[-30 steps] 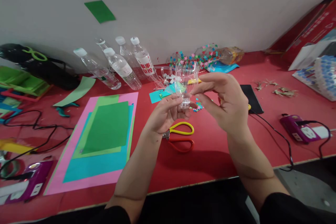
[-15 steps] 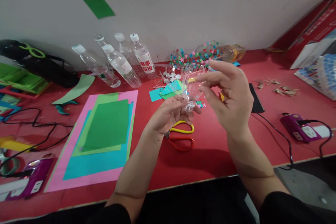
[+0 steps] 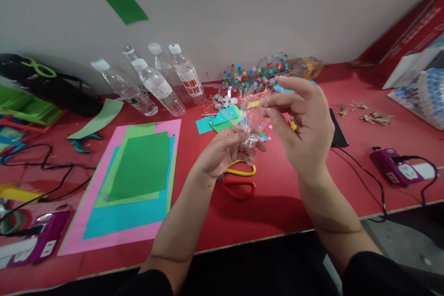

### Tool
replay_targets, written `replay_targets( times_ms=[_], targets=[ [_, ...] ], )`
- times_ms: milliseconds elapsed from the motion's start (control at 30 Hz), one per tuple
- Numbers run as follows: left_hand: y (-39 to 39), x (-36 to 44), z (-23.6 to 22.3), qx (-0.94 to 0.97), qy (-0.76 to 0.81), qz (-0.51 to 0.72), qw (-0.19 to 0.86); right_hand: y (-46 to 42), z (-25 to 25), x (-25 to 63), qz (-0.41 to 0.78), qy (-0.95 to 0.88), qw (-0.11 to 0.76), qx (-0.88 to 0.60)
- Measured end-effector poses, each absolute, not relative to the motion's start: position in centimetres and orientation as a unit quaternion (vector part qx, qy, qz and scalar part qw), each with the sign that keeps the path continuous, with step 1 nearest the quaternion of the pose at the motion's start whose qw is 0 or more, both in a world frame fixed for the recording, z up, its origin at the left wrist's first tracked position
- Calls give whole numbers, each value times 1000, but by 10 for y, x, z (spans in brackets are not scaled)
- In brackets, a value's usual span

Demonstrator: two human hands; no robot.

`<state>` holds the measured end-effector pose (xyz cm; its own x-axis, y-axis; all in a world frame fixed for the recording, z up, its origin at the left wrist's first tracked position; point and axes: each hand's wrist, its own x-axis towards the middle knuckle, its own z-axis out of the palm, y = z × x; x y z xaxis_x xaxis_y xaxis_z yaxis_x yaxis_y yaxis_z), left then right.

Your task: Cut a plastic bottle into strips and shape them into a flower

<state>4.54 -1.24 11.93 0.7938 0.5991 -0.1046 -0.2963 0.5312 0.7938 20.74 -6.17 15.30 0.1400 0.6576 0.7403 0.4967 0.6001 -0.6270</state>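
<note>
A clear plastic bottle piece (image 3: pixel 250 140), cut into thin strips that fan out like petals, is upright above the table. My left hand (image 3: pixel 220 150) has its thumb and fingers closed around the narrow lower end. On the right side of the fan, my right hand (image 3: pixel 305 132) pinches a strip's tip between thumb and fingers; the transparent edge there is hard to make out. Just below, scissors with one yellow and one red handle (image 3: pixel 254 189) lie on the red table (image 3: pixel 277 208), their blades hidden behind my left wrist.
Several clear bottles (image 3: pixel 161 88) stand by the wall. Star-covered plastic (image 3: pixel 255 74) lies behind my hands. Stacked coloured sheets (image 3: pixel 140 166) are at left, beside cables and a purple power socket (image 3: pixel 52 236). A black phone-like slab (image 3: pixel 338 129) and another purple socket (image 3: pixel 395 166) are at right.
Both hands stay almost where they were on the cut bottle piece, the right fingertips shifting only slightly along its strips. The whole view has moved a little.
</note>
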Motion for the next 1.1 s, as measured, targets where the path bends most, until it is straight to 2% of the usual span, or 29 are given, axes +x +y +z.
replay_targets(
  times_ms=[267, 767, 1100],
  targets=[
    [-12, 47, 120, 416, 206, 275, 842, -63, 154, 206, 17, -652, 610, -450],
    [-9, 41, 121, 421, 226, 324, 816, -71, 157, 198, 80, -663, 596, -446],
    [-15, 46, 124, 465, 246, 305, 793, -67, 163, 207, -41, -649, 583, -487]
  ],
)
